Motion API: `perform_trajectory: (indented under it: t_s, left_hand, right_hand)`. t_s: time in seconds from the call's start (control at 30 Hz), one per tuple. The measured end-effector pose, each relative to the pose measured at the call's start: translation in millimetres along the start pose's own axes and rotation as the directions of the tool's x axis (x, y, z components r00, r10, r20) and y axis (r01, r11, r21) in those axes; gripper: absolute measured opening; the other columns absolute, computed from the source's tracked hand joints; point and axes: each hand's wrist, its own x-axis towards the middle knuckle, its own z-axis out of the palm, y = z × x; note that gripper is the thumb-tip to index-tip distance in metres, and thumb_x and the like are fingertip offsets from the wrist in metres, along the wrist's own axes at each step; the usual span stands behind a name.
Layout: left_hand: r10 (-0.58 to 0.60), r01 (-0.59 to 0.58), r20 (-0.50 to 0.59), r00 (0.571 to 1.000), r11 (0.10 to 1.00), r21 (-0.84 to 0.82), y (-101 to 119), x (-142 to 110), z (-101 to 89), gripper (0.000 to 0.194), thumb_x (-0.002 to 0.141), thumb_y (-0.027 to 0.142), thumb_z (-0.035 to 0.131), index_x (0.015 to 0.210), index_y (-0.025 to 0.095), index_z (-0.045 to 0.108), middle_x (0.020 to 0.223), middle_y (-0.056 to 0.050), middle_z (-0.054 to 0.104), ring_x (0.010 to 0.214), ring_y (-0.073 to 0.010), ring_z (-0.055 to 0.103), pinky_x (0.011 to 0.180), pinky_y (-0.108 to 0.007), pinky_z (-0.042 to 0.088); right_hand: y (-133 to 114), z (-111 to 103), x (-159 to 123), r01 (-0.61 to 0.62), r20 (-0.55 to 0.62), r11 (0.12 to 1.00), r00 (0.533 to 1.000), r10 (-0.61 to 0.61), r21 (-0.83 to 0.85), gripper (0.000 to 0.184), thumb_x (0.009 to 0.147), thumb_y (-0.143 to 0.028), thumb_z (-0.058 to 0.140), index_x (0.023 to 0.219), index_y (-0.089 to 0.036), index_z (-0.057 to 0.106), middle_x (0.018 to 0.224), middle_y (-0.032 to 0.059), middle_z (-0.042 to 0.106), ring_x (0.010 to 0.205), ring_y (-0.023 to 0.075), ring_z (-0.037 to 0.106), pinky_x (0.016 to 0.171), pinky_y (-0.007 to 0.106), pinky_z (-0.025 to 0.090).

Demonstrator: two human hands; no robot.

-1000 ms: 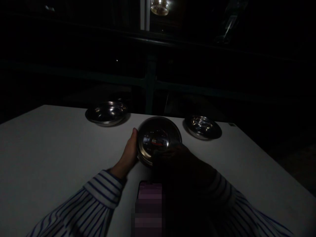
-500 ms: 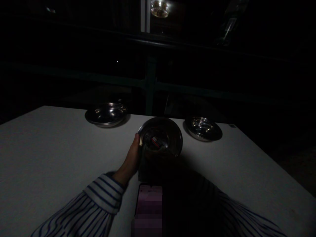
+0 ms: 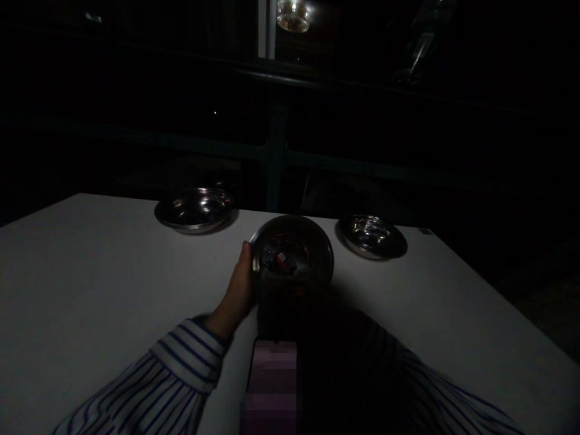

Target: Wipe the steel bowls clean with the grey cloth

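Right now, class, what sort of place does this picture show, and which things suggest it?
Possibly a dim dining or work area, though darkness hides much: a white table, shiny metal bowls and a glowing lamp beyond suggest it.

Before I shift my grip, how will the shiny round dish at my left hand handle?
The shiny round dish is probably stiff, since it looks metallic and unbent. Its glossy surface may be slippery where the left hand meets it. Being circular, it could roll if stood on edge.
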Motion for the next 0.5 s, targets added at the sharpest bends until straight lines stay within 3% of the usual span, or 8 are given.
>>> perform_trajectory:
  t_s: [0.2,0.4,0.5]
  left_hand:
    - [-0.013,0.013,-0.019,1.000,0.999,0.035,-3.2,5.6,-7.8,0.062,0.075,0.066,0.045,0.106,0.016,0.065,0.100,-0.010,0.071,0.106,-0.0272,0.059,0.095,-0.039,0.042]
    - [0.006,-0.005,-0.017,1.000,0.999,0.044,-1.2,1.8,-3.4,0.062,0.076,0.065,0.044,0.110,0.016,0.064,0.098,-0.009,0.072,0.104,-0.0265,0.060,0.094,-0.038,0.043]
    - [0.032,-0.032,0.003,0.999,0.997,0.068,-1.4,4.2,-7.1,0.063,0.076,0.065,0.044,0.109,0.016,0.064,0.096,-0.009,0.072,0.103,-0.0267,0.061,0.093,-0.039,0.043]
  right_hand:
    - [11.0,-7.5,-19.3,-0.107,0.059,0.990,0.992,0.113,-0.096,0.022,0.085,-0.021,0.052,0.104,-0.017,0.064,0.111,0.0121,0.065,0.103,0.0262,0.059,0.093,0.048,0.036]
    - [-2.6,-6.0,-4.7,0.022,0.005,0.999,1.000,-0.022,0.031,0.030,0.092,-0.023,0.042,0.119,-0.018,0.055,0.116,0.0095,0.063,0.103,0.0162,0.060,0.084,0.030,0.045]
    - [0.9,-10.1,-10.1,-0.019,0.018,1.000,1.000,0.019,0.007,0.029,0.091,-0.021,0.042,0.115,-0.020,0.059,0.114,0.0083,0.064,0.103,0.0189,0.059,0.088,0.036,0.042]
